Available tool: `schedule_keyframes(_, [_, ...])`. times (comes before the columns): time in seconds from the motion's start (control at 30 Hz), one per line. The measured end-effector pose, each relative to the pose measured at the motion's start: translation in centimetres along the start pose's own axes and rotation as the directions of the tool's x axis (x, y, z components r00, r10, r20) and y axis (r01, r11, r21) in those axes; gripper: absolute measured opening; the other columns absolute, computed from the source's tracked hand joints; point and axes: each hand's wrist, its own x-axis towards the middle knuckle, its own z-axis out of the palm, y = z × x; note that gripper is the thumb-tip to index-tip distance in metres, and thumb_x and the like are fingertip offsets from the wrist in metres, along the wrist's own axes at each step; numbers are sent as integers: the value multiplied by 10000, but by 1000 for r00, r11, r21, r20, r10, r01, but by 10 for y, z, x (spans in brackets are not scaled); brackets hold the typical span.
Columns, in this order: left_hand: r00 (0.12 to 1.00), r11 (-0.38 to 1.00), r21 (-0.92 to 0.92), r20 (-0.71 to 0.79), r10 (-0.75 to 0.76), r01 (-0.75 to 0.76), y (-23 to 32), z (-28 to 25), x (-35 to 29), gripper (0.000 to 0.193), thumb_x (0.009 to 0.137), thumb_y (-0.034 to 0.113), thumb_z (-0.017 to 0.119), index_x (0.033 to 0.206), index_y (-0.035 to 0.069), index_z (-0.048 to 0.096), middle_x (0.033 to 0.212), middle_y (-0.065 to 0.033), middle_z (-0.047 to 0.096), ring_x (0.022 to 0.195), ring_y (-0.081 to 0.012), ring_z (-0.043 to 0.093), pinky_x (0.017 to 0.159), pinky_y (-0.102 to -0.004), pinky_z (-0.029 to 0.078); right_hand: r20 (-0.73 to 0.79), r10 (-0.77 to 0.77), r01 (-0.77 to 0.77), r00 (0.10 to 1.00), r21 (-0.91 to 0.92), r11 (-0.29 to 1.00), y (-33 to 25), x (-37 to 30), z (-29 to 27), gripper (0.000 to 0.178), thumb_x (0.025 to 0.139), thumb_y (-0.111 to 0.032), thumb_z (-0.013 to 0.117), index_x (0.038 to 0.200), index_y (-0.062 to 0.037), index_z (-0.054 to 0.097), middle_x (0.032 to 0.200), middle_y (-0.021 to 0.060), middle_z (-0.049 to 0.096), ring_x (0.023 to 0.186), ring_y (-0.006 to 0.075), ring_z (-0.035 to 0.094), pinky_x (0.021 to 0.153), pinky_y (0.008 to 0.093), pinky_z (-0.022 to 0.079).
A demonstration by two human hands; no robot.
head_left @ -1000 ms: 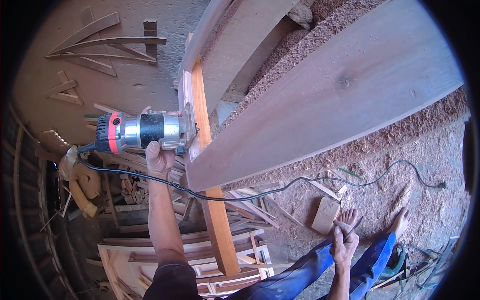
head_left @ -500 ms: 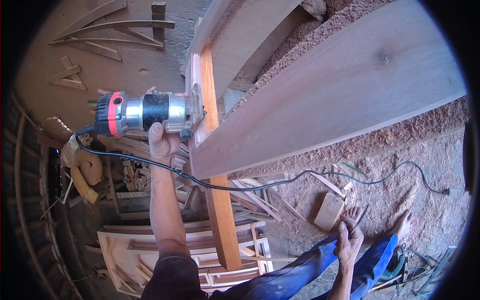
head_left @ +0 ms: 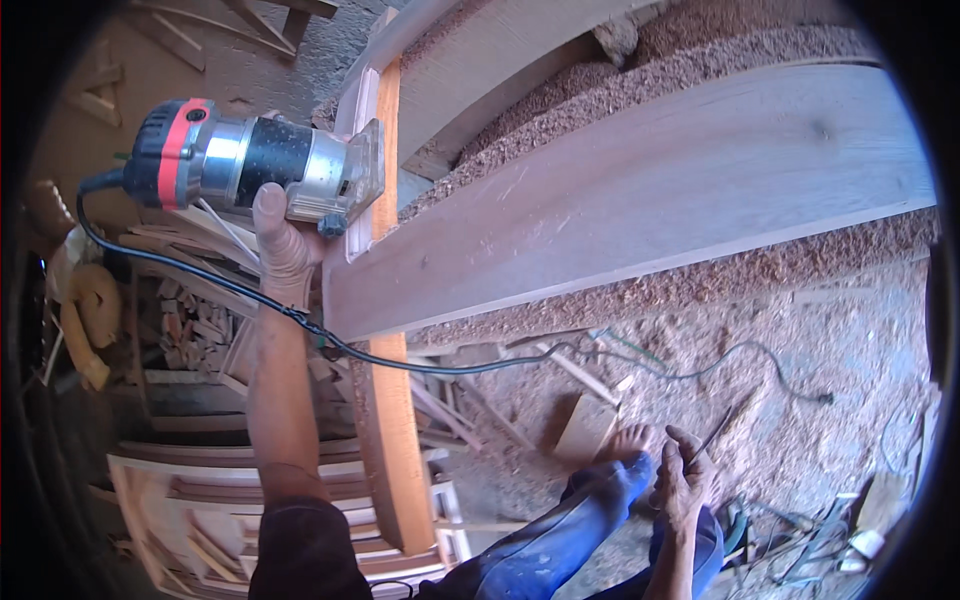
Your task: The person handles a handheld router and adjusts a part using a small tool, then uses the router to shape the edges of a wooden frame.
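Note:
My left hand (head_left: 290, 240) grips a trim router (head_left: 275, 160) from below, with the thumb on its near side and the other fingers mostly hidden behind it. The router lies sideways, its black and red motor end to the left and its clear base plate (head_left: 366, 175) at the pale, stepped edge of a wooden piece (head_left: 360, 110). This piece joins a broad curved board (head_left: 600, 190) running to the right. Low on the right, my right hand (head_left: 685, 475) is closed around a thin dark pointed stick (head_left: 716, 430), whose exact kind I cannot make out.
A long orange-brown beam (head_left: 390, 450) passes under the work. The router's black cord (head_left: 450, 370) crosses my left forearm and trails right over shavings. Stacked wooden frames (head_left: 200, 500) lie at lower left, offcuts (head_left: 190, 325) above them. A wood block (head_left: 585, 428) sits by my foot.
The whole view has shifted, so the board and beam appear further left. My left hand still holds the router at the wood. My right hand has turned slightly with the thin stick.

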Motion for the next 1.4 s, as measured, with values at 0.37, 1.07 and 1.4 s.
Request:
schedule_keyframes(0.37, [984, 991, -40, -133, 118, -124, -1, 0, 1, 827, 767, 515, 866, 1388, 80, 537, 1219, -86, 676, 1137, -256, 666, 1053, -419, 547, 508, -354, 607, 785, -520, 601, 4, 106, -15, 254, 958, -122, 642, 1194, -48, 701, 727, 171, 640, 620, 316, 638, 607, 428, 501])
schedule_keyframes(1.07, [1000, 1000, -5, 9, 21, -21, -10, 7, -1, 757, 797, 514, 853, 1328, 75, 539, 1199, -81, 662, 1059, -219, 683, 989, -384, 583, 802, -378, 885, 462, -388, 259, 45, 170, 17, 377, 862, -180, 689, 1217, -65, 639, 925, 181, 703, 849, 388, 710, 711, 500, 568])
schedule_keyframes(1.4, [990, 992, 60, -84, 112, -107, 13, -14, -18, 770, 790, 519, 856, 1317, 63, 530, 1181, -91, 660, 1023, -228, 699, 946, -394, 608, 876, -223, 892, 427, -448, -54, 229, 298, 30, 296, 971, -256, 473, 942, 3, 611, 648, 132, 641, 564, 316, 642, 513, 505, 485])
